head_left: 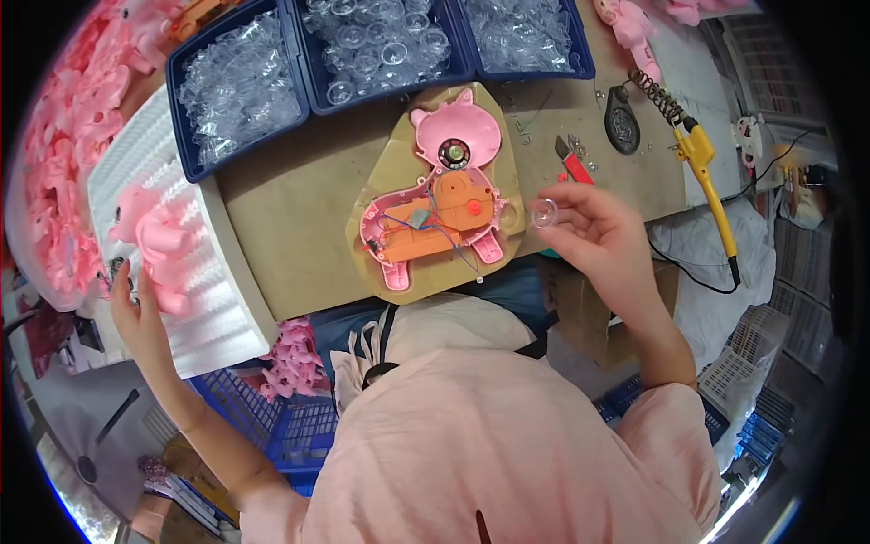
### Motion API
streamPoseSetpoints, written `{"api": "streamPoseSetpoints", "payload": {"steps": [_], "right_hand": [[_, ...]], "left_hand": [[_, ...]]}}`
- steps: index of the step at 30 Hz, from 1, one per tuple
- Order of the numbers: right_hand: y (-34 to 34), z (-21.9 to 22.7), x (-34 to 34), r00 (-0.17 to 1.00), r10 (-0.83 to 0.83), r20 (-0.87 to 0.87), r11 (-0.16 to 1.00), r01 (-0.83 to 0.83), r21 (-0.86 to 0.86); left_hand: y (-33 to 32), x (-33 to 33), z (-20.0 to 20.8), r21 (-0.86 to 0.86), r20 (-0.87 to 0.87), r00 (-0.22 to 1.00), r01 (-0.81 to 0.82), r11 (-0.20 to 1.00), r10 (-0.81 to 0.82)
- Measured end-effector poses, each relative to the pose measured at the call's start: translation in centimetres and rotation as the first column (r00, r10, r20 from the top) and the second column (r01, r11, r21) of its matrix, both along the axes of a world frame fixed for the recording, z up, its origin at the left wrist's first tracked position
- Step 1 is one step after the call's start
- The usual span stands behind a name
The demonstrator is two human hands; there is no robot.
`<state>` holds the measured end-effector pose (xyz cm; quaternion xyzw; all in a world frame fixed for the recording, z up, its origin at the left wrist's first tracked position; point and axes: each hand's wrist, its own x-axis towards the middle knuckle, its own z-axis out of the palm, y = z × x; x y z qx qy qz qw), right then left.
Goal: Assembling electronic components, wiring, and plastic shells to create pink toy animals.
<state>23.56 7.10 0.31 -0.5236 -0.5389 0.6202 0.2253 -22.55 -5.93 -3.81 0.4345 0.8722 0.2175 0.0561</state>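
Note:
My right hand (594, 227) pinches a small clear plastic cup-shaped part (544, 213) between thumb and fingertips, just right of a tan fixture board (376, 195). Lying in the board is an open pink animal-shaped toy shell (458, 127). A round black part (454, 153) sits in its head. Its body holds an orange plastic mechanism (430, 238) with red and blue wires. Far to the left, my left hand (136, 313) reaches with its fingers apart beside another pink toy (154, 236) on a white foam tray (213, 299). Whether those fingertips touch the toy is unclear.
Blue bins (304, 54) of clear plastic parts line the table's back. At right lie a red-handled cutter (573, 163), a black oval object (622, 122) and a yellow soldering iron (702, 159) on a coiled holder. Pink toy parts (68, 154) are heaped at far left.

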Motion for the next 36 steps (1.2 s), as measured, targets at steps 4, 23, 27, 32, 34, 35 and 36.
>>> {"api": "streamPoseSetpoints", "payload": {"steps": [4,23,27,32,34,35,36], "right_hand": [[-1.0,-1.5,-0.3,0.838,0.072,0.542,0.757,-0.400,0.517],[0.7,-2.3,-2.2,0.643,0.429,0.635,-0.115,-0.658,0.744],[0.4,-2.6,-3.1,0.793,0.487,0.366,0.343,-0.559,0.755],[-1.0,-1.7,-3.4,0.927,0.331,0.176,0.861,-0.373,0.347],[-1.3,-1.9,-3.3,0.949,0.284,0.134,0.887,-0.313,0.339],[-1.2,-1.7,-3.5,0.955,0.280,0.101,0.877,-0.297,0.377],[-1.1,-1.5,-3.7,0.959,0.277,0.068,0.866,-0.280,0.414]], "left_hand": [[0.7,3.1,0.9,-0.177,0.061,0.989,0.140,0.974,-0.131],[-2.5,10.0,2.5,0.320,0.945,0.156,-0.238,0.917,-0.289],[1.4,17.5,2.3,0.123,0.975,-0.157,-0.199,0.972,-0.155],[5.7,21.4,2.2,0.218,0.966,-0.114,-0.122,0.968,-0.232],[5.8,21.4,1.8,0.248,0.960,-0.125,-0.044,0.968,-0.251],[5.8,21.7,1.8,0.239,0.963,-0.114,-0.040,0.970,-0.242],[5.7,22.3,1.9,0.256,0.961,-0.089,-0.066,0.964,-0.261]]}}
